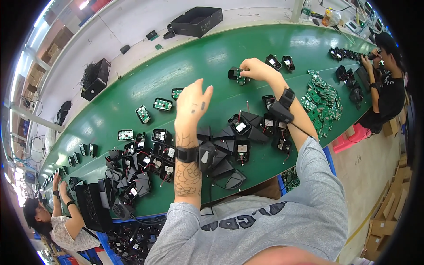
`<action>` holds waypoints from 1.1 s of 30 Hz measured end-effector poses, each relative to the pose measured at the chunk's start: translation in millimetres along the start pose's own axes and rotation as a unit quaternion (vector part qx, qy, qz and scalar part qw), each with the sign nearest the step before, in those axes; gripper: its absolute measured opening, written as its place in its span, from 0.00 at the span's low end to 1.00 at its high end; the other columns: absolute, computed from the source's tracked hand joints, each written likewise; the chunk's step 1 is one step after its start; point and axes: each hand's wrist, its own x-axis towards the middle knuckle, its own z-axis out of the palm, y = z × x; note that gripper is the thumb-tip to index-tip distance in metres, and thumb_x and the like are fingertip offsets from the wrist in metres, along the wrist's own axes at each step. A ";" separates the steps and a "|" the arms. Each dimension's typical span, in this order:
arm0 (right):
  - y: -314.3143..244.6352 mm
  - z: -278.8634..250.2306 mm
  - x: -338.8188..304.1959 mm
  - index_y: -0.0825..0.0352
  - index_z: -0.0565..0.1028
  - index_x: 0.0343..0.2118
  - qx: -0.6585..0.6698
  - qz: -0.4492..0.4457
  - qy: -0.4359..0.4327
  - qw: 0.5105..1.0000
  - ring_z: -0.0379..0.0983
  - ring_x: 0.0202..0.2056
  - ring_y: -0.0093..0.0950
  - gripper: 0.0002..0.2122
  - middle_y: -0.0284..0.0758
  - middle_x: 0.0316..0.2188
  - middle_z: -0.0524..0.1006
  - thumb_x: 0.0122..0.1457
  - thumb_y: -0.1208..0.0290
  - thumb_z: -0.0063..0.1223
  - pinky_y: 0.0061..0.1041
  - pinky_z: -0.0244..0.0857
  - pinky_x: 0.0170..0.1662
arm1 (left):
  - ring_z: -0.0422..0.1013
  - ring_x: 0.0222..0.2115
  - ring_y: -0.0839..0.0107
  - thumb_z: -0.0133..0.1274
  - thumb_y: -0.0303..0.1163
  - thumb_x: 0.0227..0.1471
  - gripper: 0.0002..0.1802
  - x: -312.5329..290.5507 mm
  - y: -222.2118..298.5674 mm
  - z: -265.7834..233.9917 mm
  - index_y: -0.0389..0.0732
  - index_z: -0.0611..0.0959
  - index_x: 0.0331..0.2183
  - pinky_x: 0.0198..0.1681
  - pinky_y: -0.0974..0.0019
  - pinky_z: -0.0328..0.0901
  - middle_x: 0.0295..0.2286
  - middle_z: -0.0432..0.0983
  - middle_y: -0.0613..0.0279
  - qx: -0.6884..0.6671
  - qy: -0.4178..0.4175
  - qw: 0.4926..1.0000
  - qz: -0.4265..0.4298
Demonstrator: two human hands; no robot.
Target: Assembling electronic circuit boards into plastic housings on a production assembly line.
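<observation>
My right hand [260,70] pinches a green circuit board [241,79] at the far middle of the table. That board is at a small black plastic housing [232,73]; whether it sits inside or just over it I cannot tell. My left hand [192,100] is raised over the table with thumb and fingers apart, holding nothing. Beside it stands a housing with a green board [176,93], partly hidden by the hand. Two more board-fitted housings [163,104] are to its left. Two housings with white parts inside [274,62] lie beyond my right hand.
Black housings with red wires [242,150] crowd the near table edge. A heap of green boards [322,104] lies right. Co-workers [384,84] sit at both ends. A black box [196,22] stands behind the table; a blue bin of black parts [132,238] is below left.
</observation>
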 end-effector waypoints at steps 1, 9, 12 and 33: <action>-1.4 1.5 -0.8 0.73 0.78 0.34 -0.001 0.001 0.001 1.000 0.74 0.34 0.38 0.12 0.45 0.33 0.78 0.52 0.69 0.58 0.33 0.67 0.39 | 0.72 0.45 0.50 0.51 0.48 0.52 0.29 1.0 3.3 3.8 0.35 0.76 0.49 0.48 0.57 0.66 0.43 0.75 0.42 -0.002 -0.035 0.999 -0.006; -21.0 7.2 -15.6 0.75 0.77 0.29 -0.031 -0.020 0.039 0.999 0.74 0.29 0.42 0.12 0.48 0.25 0.77 0.52 0.68 0.54 0.36 0.67 0.35 | 0.72 0.43 0.49 0.52 0.48 0.50 0.28 12.6 7.1 9.8 0.34 0.79 0.44 0.48 0.56 0.66 0.39 0.77 0.42 0.059 -0.177 0.982 0.017; -20.4 11.3 -12.4 0.75 0.77 0.29 -0.047 -0.009 0.047 0.998 0.73 0.27 0.43 0.12 0.48 0.24 0.76 0.52 0.67 0.54 0.36 0.67 0.34 | 0.74 0.40 0.47 0.52 0.47 0.49 0.26 26.8 3.5 9.8 0.32 0.81 0.38 0.44 0.55 0.68 0.36 0.77 0.41 0.047 -0.176 0.982 0.039; -225.3 -1.3 -167.7 0.79 0.71 0.49 0.617 -0.019 0.058 0.785 0.75 0.45 0.31 0.20 0.42 0.43 0.76 0.59 0.68 0.44 0.29 0.70 0.47 | 0.71 0.45 0.67 0.52 0.31 0.57 0.30 -112.4 -2.7 -50.9 0.36 0.61 0.57 0.49 0.64 0.68 0.44 0.73 0.51 -0.714 0.016 0.685 0.143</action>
